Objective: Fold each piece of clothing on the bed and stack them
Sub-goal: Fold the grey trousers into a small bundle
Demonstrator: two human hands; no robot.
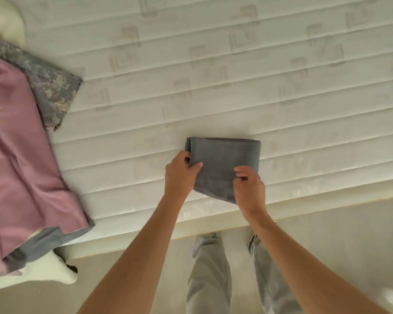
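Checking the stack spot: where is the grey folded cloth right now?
In the head view the grey folded cloth lies on the mattress near its front edge, centre-right, gripped by the left hand and right hand.

Crumpled pink fabric and grey patterned cloth cut off at left edge; folded grey cloth's near corner hidden behind right hand.
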